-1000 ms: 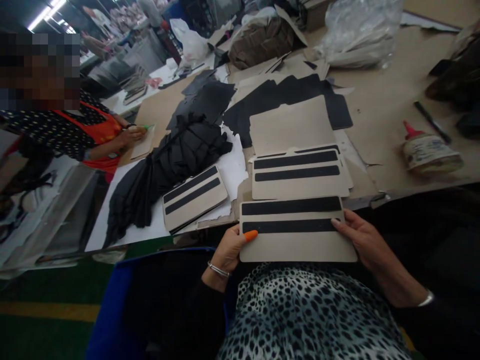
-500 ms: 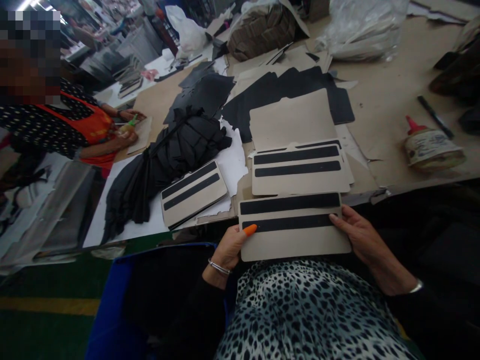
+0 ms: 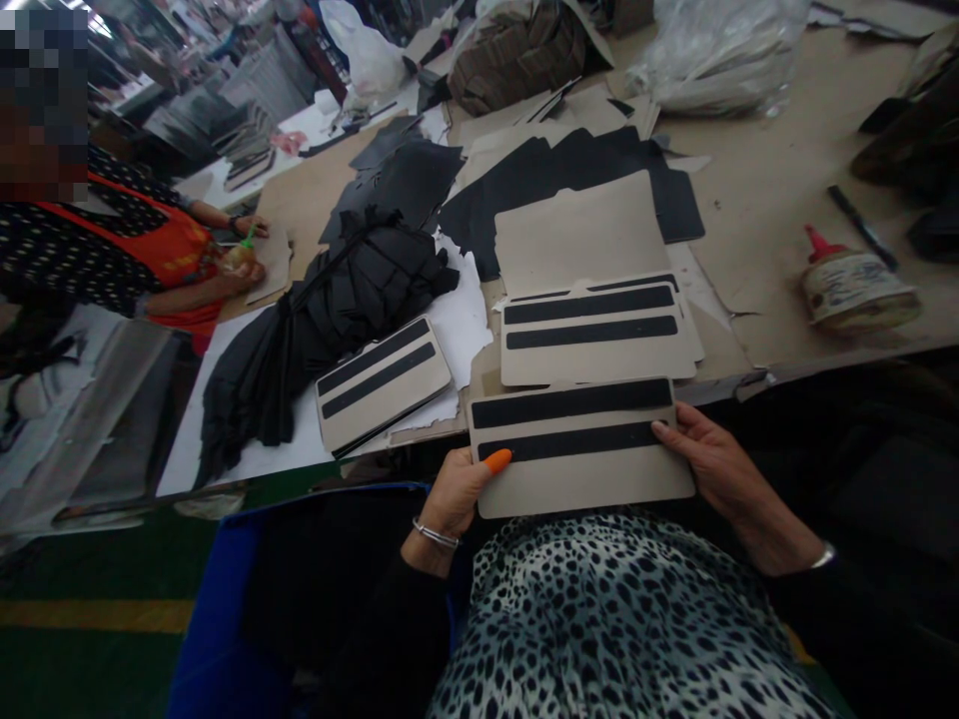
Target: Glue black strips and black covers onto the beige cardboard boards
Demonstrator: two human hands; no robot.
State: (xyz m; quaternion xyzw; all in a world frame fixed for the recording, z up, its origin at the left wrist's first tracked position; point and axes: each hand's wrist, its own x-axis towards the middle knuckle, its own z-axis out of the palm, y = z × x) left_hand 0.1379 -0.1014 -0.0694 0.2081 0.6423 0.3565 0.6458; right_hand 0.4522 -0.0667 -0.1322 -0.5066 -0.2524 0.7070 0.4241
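Between my two hands is a beige panel (image 3: 584, 482) with rounded corners and two black strips running along it. My left hand (image 3: 457, 489), an orange cover on its thumb, grips the panel's left edge. At the right edge my right hand (image 3: 719, 469) pinches it, thumb resting at the end of the lower strip; the fingers behind are hidden. Just beyond lies a stack of similar striped panels (image 3: 591, 361), with a plain beige panel (image 3: 580, 235) behind it. Another striped stack (image 3: 386, 394) sits at the table's front edge, left of my hands.
A bundle of black strips (image 3: 330, 320) lies on white paper, with black sheets (image 3: 554, 190) further back. On the right stand a glue bottle (image 3: 858, 290) with a red nozzle and a dark pen-like tool (image 3: 861, 228). A co-worker (image 3: 157, 250) holds a green-tipped bottle at left. Below is a blue bin (image 3: 217, 599).
My hands keep the same hold on the striped panel, which sits slightly further left and up in view. The whole scene has shifted slightly left. The co-worker's hands have moved a little.
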